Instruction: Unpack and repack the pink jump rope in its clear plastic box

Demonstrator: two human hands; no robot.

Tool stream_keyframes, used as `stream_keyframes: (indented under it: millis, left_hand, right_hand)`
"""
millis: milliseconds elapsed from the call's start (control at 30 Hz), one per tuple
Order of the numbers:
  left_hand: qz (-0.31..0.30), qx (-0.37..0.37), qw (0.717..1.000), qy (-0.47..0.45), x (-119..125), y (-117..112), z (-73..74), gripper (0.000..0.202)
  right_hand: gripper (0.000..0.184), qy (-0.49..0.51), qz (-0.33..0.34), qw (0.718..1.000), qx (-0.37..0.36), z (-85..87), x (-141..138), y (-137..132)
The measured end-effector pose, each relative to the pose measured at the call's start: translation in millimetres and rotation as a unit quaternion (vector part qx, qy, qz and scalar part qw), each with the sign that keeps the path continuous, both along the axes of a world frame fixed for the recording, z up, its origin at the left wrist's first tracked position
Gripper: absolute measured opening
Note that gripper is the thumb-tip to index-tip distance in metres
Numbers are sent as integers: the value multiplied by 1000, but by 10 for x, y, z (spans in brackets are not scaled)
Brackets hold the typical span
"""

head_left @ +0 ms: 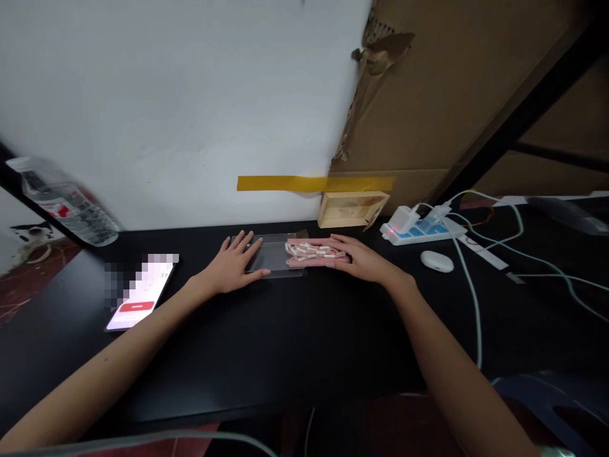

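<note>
My left hand [235, 265] lies with fingers spread over the left end of a clear plastic case [276, 255] on the black table. At the case's right end is a pink box [304, 242], overlapping the clear plastic. Short white-tipped sticks that look like cotton swabs [316, 251] lie jumbled in it. My right hand [359, 257] is closed around the right end of the pink box, fingers on the far side and thumb on the near side. That end is hidden under the hand.
A lit phone [140, 295] lies left, below a plastic bottle [71, 206]. Behind the hands, a small wooden box [352, 209] leans at the wall. To the right are a power strip [423, 231] with plugged-in chargers, a white earbud case [436, 261] and loose cables [469, 292].
</note>
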State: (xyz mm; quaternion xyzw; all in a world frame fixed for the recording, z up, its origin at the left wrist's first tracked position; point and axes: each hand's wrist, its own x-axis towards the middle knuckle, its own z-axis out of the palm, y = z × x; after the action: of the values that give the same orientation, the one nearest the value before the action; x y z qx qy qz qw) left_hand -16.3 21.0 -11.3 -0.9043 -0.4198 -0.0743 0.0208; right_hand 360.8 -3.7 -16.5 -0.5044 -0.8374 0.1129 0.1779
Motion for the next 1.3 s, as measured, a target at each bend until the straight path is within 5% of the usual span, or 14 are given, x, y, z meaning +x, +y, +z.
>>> stream_keyframes:
  millis: [233, 467, 767, 1000, 1167, 1300]
  left_hand:
    - [-3, -31, 999, 16, -93, 111, 50, 94]
    - [-25, 9, 1000, -6, -59, 84, -70, 86]
    - [-19, -13, 999, 40, -92, 121, 31, 97]
    - [15, 4, 1000, 12, -158, 202, -37, 90]
    - [94, 75, 991, -61, -166, 234, -109, 76]
    - [109, 100, 983, -110, -178, 241, -146, 54]
  right_hand:
    - [77, -17, -36, 995, 88, 11, -286, -53]
    - [67, -85, 53, 991, 94, -42, -538, -37]
    - [52, -143, 22, 984, 105, -31, -517, -3]
    - [50, -137, -2, 986, 98, 72, -400, -40]
    - [47, -87, 25, 991, 101, 128, -309, -59]
    - [64, -87, -13, 991, 101, 53, -267, -23]
